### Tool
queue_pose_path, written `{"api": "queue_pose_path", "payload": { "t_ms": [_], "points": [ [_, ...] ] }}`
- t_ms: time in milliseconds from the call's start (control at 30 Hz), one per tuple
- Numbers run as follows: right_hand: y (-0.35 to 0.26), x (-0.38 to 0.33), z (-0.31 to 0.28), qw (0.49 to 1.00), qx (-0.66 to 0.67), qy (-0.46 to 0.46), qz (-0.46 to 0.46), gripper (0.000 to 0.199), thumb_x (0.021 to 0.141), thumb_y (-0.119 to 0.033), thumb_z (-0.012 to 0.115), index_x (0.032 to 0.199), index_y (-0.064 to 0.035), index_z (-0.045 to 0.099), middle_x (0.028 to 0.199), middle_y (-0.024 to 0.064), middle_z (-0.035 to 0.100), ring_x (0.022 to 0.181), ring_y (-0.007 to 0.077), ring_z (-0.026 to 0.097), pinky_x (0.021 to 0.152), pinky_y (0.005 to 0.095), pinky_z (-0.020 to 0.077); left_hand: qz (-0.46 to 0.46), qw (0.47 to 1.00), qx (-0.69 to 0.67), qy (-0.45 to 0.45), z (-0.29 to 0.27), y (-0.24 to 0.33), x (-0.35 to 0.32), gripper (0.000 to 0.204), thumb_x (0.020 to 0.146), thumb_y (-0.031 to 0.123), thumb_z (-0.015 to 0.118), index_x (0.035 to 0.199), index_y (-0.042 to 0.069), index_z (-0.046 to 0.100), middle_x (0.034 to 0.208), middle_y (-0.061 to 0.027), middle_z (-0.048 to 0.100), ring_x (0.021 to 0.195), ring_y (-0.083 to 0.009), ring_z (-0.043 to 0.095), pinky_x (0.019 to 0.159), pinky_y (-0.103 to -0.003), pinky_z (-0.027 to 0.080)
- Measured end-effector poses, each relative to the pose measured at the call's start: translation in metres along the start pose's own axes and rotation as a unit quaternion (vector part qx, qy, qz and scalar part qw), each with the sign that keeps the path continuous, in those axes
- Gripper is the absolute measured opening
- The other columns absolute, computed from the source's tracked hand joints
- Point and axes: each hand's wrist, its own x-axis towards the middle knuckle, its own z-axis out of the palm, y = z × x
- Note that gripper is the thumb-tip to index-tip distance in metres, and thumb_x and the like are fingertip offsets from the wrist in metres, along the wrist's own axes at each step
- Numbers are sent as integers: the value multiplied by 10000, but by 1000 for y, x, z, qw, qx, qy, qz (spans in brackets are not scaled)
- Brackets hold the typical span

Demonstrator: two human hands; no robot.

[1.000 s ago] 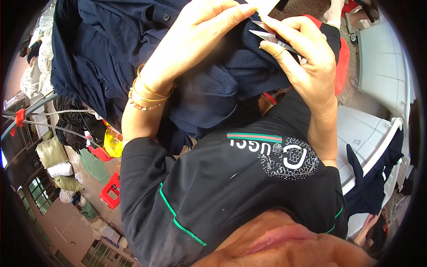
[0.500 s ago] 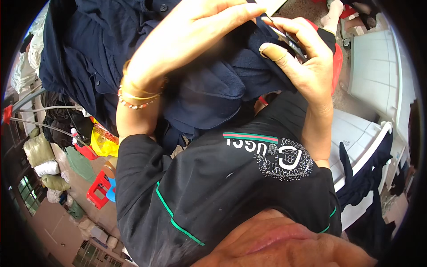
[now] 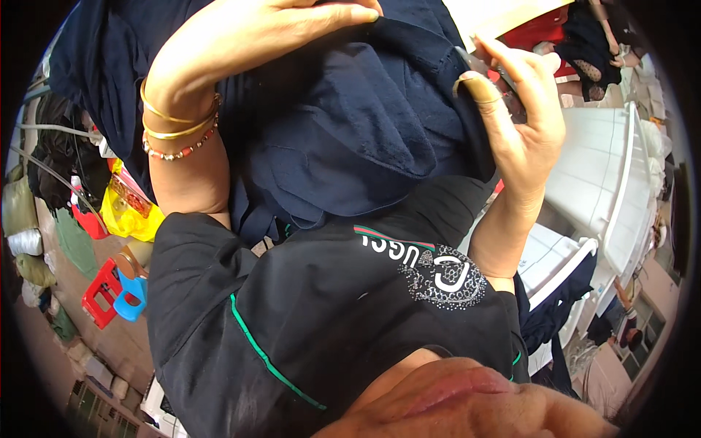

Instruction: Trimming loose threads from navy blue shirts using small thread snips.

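A dark navy garment (image 3: 343, 124) of thick cloth is bunched over my lap and spreads up past the upper edge. My left hand (image 3: 292, 33) pinches a fold of it near the top, its fingers partly cut off by the picture's edge. In my right hand (image 3: 529, 109) is a pair of small thread snips (image 3: 511, 91), mostly hidden by the fingers, with a thin metal tip by the cloth. The right thumb wears a yellowish covering (image 3: 480, 90). Gold bangles (image 3: 179, 131) and a beaded bracelet circle my left wrist.
On the right stands a white table-like surface (image 3: 584, 160), with dark cloth (image 3: 558, 314) hanging below. Red and blue stools (image 3: 109, 292) and a yellow bag (image 3: 131, 212) are at left, near stacked bundles (image 3: 29, 241). Another person's hand (image 3: 624, 57) shows at upper right.
My hands have drawn apart: the left fingertips moved left, away from the snips' tip, and the right hand moved slightly right. More of the garment's surface shows between them. The whole view has shifted too.
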Motion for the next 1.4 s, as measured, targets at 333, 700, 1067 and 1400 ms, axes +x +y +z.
{"api": "queue_pose_path", "payload": {
  "t_ms": [333, 700, 1067, 1400],
  "points": [
    [-14, 23, 15, 996, -59, -57, -44, 419, 760, -101, 816, 1171, -95, 733, 942, 46, 652, 823, 144, 603, 749, 253, 470, 16, 999, -19, -36, -13, -18, -6, 197, 969, 109, 616, 1077, -54, 643, 896, -148, 671, 827, -205, 625, 766, -305, 501],
    [-1, 32, 33, 994, -56, -35, -86, 368, 774, -185, 794, 1135, -159, 731, 876, 24, 615, 734, 175, 614, 647, 298, 495, 2, 985, -170, -22, -1, -28, -3, 202, 991, 90, 565, 1082, -85, 609, 902, -127, 673, 829, -139, 593, 746, -270, 492],
    [0, 37, 36, 997, -29, -24, -68, 276, 798, -152, 771, 1073, -152, 751, 821, 32, 640, 697, 209, 633, 612, 319, 494, -67, 976, -204, -39, 3, -42, 1, 223, 988, 115, 610, 1150, -31, 652, 1032, -38, 674, 987, -102, 608, 909, -234, 479],
    [23, -21, -13, 989, 71, 28, 123, 351, 818, -10, 746, 1164, 2, 686, 930, 78, 612, 796, 143, 581, 717, 257, 469, 90, 986, 139, 12, -26, -15, 19, 177, 754, 17, 760, 930, 20, 743, 773, -62, 574, 767, -203, 548, 695, -308, 453]
  ]
}}
